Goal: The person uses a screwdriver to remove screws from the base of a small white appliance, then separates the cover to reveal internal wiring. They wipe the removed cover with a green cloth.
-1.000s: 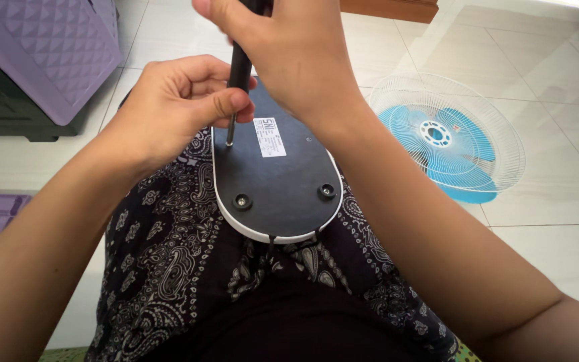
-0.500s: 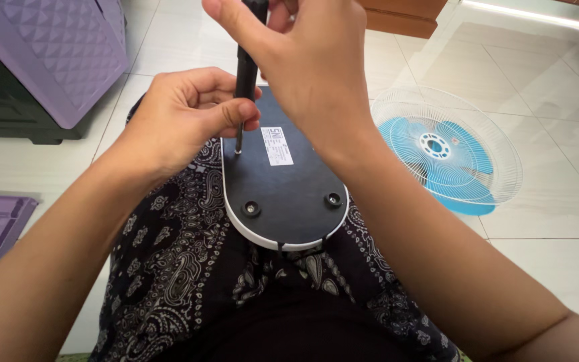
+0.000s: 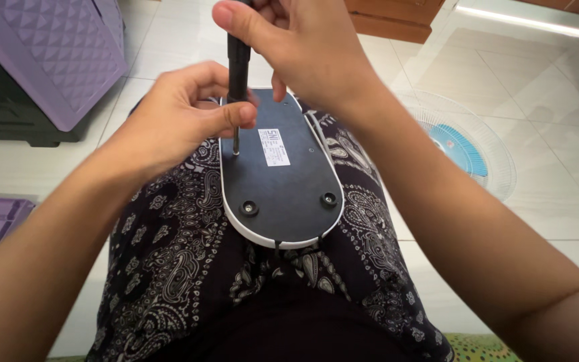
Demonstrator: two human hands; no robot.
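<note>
The right hand (image 3: 309, 53) grips a black screwdriver (image 3: 238, 60) upright, its tip on the dark oval base (image 3: 283, 188) lying across the person's lap. The left hand (image 3: 182, 114) clasps the base's far left edge, thumb against the shaft.

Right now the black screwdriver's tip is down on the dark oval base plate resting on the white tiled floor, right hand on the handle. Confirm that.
Not quite. The head view shows the dark oval base plate resting on the person's lap, on the patterned black trousers, not on the floor. The rest holds: the black screwdriver has its tip on the plate, right hand on the handle.
</note>
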